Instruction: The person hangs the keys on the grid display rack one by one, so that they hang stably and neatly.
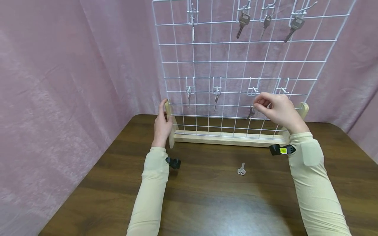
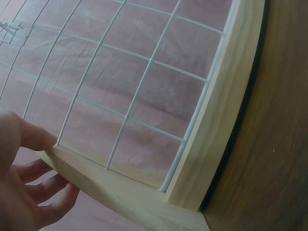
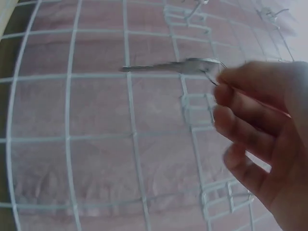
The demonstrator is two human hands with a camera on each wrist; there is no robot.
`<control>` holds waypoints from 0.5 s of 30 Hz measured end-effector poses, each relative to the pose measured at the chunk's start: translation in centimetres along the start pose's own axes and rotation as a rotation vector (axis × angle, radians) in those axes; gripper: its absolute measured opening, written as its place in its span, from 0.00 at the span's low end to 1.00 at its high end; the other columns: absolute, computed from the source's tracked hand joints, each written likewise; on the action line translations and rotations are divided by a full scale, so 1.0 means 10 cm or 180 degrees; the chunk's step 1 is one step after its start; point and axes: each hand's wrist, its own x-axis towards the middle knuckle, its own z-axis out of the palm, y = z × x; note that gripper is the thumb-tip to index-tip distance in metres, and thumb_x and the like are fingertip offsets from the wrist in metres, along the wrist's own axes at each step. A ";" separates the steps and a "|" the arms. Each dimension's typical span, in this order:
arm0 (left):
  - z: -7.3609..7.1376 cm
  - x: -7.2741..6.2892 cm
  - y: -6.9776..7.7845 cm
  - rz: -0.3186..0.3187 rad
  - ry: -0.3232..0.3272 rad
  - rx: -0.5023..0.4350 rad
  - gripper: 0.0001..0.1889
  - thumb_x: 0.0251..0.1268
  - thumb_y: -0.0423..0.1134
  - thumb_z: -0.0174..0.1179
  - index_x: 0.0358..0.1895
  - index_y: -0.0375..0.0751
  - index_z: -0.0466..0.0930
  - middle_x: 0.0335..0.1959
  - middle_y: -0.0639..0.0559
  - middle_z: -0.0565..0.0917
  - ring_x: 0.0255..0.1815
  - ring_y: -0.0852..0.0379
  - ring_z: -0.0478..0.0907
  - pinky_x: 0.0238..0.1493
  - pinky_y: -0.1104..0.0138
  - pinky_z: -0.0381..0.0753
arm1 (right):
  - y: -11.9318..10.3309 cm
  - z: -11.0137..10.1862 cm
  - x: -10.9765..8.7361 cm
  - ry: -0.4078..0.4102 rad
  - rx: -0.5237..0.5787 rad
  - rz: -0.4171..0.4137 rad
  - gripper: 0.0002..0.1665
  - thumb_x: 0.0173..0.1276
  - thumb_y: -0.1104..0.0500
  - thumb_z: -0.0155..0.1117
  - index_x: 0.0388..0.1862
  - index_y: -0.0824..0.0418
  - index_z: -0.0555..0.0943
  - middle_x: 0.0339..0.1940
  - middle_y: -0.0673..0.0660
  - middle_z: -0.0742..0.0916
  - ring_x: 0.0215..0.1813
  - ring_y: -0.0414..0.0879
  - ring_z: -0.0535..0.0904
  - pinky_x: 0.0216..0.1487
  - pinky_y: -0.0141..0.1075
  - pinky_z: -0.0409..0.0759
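Observation:
My right hand (image 1: pixel 279 109) pinches the ring of a key (image 1: pixel 251 112) between thumb and forefinger, in front of the lower right of a white wire grid (image 1: pixel 210 61). Close up in the right wrist view, the key (image 3: pixel 192 66) points away from the fingertips, its ring partly hidden by them. Just above the held key in the head view is a wire hook (image 1: pixel 253 91). At the grid's left side, my left hand (image 1: pixel 161 126) grips the upright of the wooden stand (image 2: pixel 96 180), thumb on one face and fingers on the other.
A loose key (image 1: pixel 241 169) lies on the brown table (image 1: pixel 203 183) in front of the stand. Several keys hang from the grid, such as one key (image 1: pixel 243 21) up high and another key (image 1: pixel 217 95) lower down. Pink curtain (image 1: pixel 88 82) hangs behind.

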 end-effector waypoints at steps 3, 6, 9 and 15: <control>0.00 0.00 0.00 0.0015 -0.0004 -0.0040 0.37 0.68 0.31 0.51 0.72 0.73 0.53 0.53 0.36 0.79 0.49 0.41 0.80 0.44 0.48 0.82 | -0.04 -0.02 0.07 0.0407 0.0116 0.0189 0.03 0.64 0.66 0.64 0.35 0.64 0.83 0.23 0.49 0.84 0.25 0.22 0.70 0.30 0.16 0.68; 0.01 0.00 0.00 0.0012 -0.0012 -0.0064 0.37 0.68 0.31 0.50 0.72 0.73 0.52 0.54 0.35 0.79 0.49 0.41 0.80 0.44 0.48 0.82 | -0.07 -0.02 0.11 0.0770 0.0235 0.0345 0.05 0.64 0.65 0.63 0.35 0.67 0.83 0.22 0.37 0.80 0.24 0.20 0.68 0.29 0.14 0.67; 0.01 0.00 0.00 0.0006 -0.0018 -0.0074 0.37 0.67 0.31 0.51 0.72 0.72 0.53 0.55 0.35 0.79 0.50 0.41 0.80 0.45 0.48 0.82 | -0.08 -0.03 0.14 0.1020 0.0336 0.0406 0.06 0.64 0.65 0.62 0.35 0.68 0.83 0.21 0.27 0.74 0.23 0.20 0.68 0.28 0.13 0.66; 0.01 0.01 -0.02 -0.0003 0.0008 -0.0037 0.37 0.67 0.31 0.51 0.72 0.73 0.53 0.54 0.36 0.79 0.49 0.41 0.80 0.45 0.49 0.82 | -0.10 -0.04 0.17 0.1099 0.0356 0.0470 0.07 0.64 0.64 0.61 0.35 0.67 0.84 0.21 0.24 0.73 0.23 0.20 0.68 0.29 0.13 0.66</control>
